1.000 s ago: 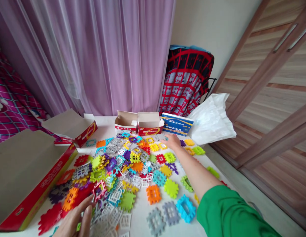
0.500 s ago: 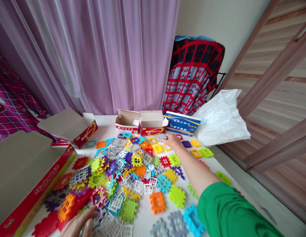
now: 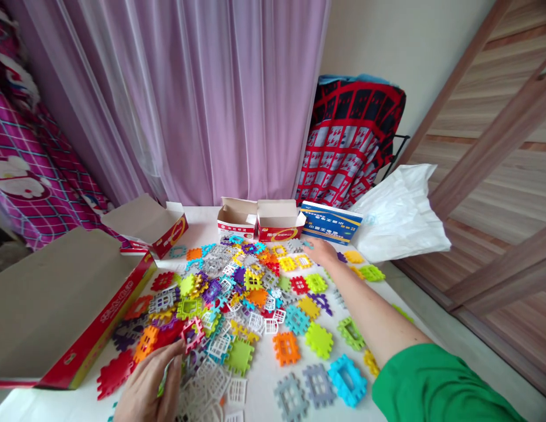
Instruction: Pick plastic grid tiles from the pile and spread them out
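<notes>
My right hand (image 3: 321,252) reaches far across the table, in front of the blue box. Its fingers pinch a light blue plastic piece (image 3: 308,245), of which only a bit shows. Just left of it lies a grey notched piece (image 3: 294,246). At the front left, my left hand (image 3: 152,381) has its thumb and fingers closed around a light green piece (image 3: 162,384), mostly hidden by the fingers. A pink-red frame piece (image 3: 193,333) lies beyond its fingertips. A heap of interlocking plastic building pieces (image 3: 257,298) in many colours spreads between the hands.
A large open red box (image 3: 123,293) stands at the left, with a smaller red box (image 3: 169,237) behind. Two small open boxes (image 3: 279,234) and a blue box (image 3: 332,223) line the back. A white bag (image 3: 400,217) lies right. Loose pieces, including an orange frame (image 3: 286,349), lie at the front.
My left hand has moved forward, and a green piece now shows between its fingers. My right hand has shifted off the grey piece to a light blue one beside it. The view has turned slightly left.
</notes>
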`<state>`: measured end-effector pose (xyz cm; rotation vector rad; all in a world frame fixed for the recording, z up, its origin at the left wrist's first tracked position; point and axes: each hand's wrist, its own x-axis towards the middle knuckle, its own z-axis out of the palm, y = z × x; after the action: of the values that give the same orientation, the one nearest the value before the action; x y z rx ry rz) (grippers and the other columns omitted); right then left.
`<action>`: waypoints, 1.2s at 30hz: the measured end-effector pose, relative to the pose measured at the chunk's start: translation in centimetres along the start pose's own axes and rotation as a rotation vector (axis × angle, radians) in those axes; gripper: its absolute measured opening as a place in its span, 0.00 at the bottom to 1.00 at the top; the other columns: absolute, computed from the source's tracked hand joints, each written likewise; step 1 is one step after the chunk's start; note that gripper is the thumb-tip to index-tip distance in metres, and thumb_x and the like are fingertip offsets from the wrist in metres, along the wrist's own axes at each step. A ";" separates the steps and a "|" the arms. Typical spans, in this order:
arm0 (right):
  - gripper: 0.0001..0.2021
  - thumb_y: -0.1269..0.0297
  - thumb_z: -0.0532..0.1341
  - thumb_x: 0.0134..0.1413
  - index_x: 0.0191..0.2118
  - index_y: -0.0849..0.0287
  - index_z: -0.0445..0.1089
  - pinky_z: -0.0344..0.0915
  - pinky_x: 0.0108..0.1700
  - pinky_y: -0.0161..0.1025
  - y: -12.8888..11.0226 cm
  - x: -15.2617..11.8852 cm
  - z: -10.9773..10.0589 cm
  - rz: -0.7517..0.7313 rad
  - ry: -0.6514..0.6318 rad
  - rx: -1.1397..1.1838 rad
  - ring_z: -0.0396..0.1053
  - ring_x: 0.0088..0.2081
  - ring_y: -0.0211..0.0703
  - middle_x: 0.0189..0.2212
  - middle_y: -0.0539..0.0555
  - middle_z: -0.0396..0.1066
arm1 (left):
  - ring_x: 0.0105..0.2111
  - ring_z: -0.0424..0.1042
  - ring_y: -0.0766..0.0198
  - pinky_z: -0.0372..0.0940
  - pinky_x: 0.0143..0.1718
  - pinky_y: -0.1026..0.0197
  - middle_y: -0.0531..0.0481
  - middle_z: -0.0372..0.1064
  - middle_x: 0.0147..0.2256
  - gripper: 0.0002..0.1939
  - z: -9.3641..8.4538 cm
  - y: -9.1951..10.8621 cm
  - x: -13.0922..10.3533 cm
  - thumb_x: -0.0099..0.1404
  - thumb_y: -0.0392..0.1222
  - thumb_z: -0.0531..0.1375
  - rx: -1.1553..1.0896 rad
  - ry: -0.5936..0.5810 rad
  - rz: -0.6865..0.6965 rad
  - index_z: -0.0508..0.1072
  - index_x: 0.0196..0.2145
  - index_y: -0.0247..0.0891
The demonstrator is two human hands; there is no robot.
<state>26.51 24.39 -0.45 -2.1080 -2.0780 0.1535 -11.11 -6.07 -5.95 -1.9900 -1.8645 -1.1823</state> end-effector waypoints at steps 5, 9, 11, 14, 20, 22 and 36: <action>0.15 0.60 0.58 0.58 0.49 0.52 0.77 0.64 0.49 0.39 -1.9 -4.3 -1.5 -0.140 -0.038 0.006 0.72 0.49 0.48 0.50 0.55 0.75 | 0.41 0.77 0.57 0.71 0.44 0.55 0.49 0.79 0.40 0.13 1.1 0.0 0.6 0.68 0.47 0.55 0.079 0.033 0.139 0.75 0.46 0.43; 0.14 0.61 0.59 0.58 0.47 0.49 0.77 0.63 0.52 0.37 -5.1 -8.7 -1.2 -0.303 -0.074 0.040 0.71 0.50 0.45 0.49 0.51 0.76 | 0.43 0.77 0.56 0.71 0.46 0.52 0.48 0.80 0.42 0.14 2.2 0.9 0.4 0.69 0.48 0.54 0.049 -0.060 0.109 0.77 0.43 0.43; 0.14 0.61 0.60 0.57 0.47 0.48 0.77 0.62 0.53 0.37 -7.0 -10.4 -0.8 -0.360 -0.079 0.058 0.71 0.51 0.44 0.48 0.50 0.76 | 0.45 0.76 0.56 0.71 0.48 0.51 0.48 0.79 0.43 0.14 2.5 1.2 0.4 0.69 0.48 0.54 0.030 -0.082 0.099 0.78 0.42 0.43; 0.15 0.60 0.60 0.57 0.50 0.48 0.75 0.62 0.54 0.38 -9.8 -11.7 0.0 -0.372 -0.064 0.082 0.70 0.53 0.45 0.50 0.51 0.75 | 0.46 0.76 0.56 0.71 0.49 0.51 0.47 0.79 0.44 0.15 2.6 1.3 0.4 0.70 0.46 0.53 0.014 -0.082 0.097 0.78 0.41 0.42; 0.21 0.52 0.58 0.58 0.54 0.56 0.70 0.64 0.51 0.45 -13.7 -10.6 1.8 -0.219 -0.049 0.104 0.70 0.52 0.53 0.50 0.59 0.74 | 0.46 0.75 0.56 0.71 0.48 0.51 0.47 0.78 0.44 0.14 2.6 1.1 0.1 0.70 0.45 0.54 0.011 -0.065 0.089 0.78 0.41 0.43; 0.22 0.52 0.60 0.56 0.53 0.57 0.71 0.64 0.50 0.45 -14.2 -10.1 2.3 -0.189 -0.064 0.105 0.70 0.51 0.53 0.49 0.59 0.75 | 0.46 0.75 0.55 0.71 0.48 0.50 0.47 0.78 0.44 0.13 2.8 1.0 0.0 0.69 0.45 0.54 0.001 -0.065 0.079 0.78 0.41 0.43; 0.26 0.43 0.57 0.58 0.52 0.58 0.71 0.61 0.53 0.48 -15.7 -11.0 2.1 -0.093 0.029 0.069 0.67 0.55 0.56 0.51 0.61 0.73 | 0.48 0.74 0.53 0.70 0.50 0.48 0.47 0.78 0.45 0.13 3.3 0.9 -0.3 0.69 0.46 0.55 -0.042 -0.072 0.034 0.78 0.42 0.45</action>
<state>10.44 13.67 0.03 -1.9584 -2.1171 0.1782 -8.90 -4.44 -7.98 -2.1042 -1.8458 -1.1650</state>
